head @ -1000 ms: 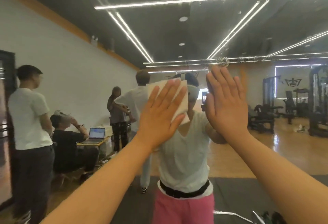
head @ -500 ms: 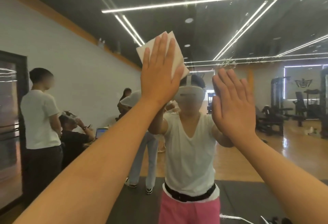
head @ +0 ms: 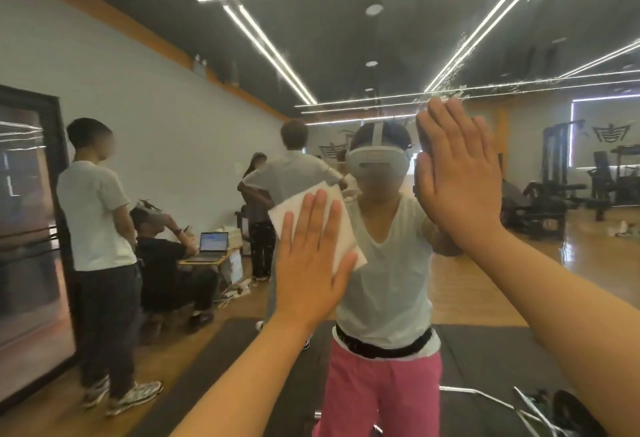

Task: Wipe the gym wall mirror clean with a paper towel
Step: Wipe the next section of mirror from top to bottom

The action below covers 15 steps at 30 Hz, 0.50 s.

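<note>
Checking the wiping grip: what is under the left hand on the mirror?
A folded white paper towel lies under the flat left hand, its corners showing above and right of the fingers. The mirror beneath it is covered.

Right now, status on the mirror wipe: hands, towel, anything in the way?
Left hand flat, pressing paper towel to mirror. Right hand open, braced on glass. Droplets remain above right hand. Nothing in the way.

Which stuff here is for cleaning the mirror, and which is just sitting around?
For the job:
paper towel
left hand pressing it flat
right hand on the glass
mirror

Just sitting around:
laptop
gym machines
</note>
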Tool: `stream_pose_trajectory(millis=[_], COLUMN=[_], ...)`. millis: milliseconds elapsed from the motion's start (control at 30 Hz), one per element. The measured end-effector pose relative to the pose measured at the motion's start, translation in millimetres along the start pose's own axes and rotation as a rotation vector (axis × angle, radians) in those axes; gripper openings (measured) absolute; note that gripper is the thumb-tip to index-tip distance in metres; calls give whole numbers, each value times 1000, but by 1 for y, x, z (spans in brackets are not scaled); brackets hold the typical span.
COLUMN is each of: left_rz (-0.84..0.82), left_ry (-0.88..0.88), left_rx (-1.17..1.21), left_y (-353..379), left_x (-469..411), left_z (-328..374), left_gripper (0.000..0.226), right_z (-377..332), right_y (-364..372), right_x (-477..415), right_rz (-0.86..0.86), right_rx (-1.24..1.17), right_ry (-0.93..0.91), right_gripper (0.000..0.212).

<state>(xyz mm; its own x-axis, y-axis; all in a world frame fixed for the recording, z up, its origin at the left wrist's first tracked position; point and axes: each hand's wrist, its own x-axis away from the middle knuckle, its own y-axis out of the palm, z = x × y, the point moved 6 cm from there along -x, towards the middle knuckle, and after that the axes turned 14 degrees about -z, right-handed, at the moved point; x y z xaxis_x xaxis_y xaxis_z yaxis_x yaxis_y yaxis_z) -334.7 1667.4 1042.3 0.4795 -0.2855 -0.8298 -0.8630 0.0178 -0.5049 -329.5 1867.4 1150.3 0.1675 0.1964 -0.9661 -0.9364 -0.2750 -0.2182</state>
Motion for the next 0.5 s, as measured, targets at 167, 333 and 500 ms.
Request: stream_pose_trajectory(millis=[167, 333, 500], left_rz=[-25, -28, 46], left_ry=[52, 32, -73], left_rx=[-36, -14, 11], left_y=[11, -5, -49], left_x=[15, -12, -86], left_z=[-2, -8, -31], left_gripper=[72, 66, 66], right_z=[-2, -1, -1], right_y=[0, -1, -1], right_x=[0, 1, 0], right_rz=[29, 29, 51], right_rx=[-19, -15, -1], right_ry=[1, -1, -9], right_gripper=[51, 52, 51])
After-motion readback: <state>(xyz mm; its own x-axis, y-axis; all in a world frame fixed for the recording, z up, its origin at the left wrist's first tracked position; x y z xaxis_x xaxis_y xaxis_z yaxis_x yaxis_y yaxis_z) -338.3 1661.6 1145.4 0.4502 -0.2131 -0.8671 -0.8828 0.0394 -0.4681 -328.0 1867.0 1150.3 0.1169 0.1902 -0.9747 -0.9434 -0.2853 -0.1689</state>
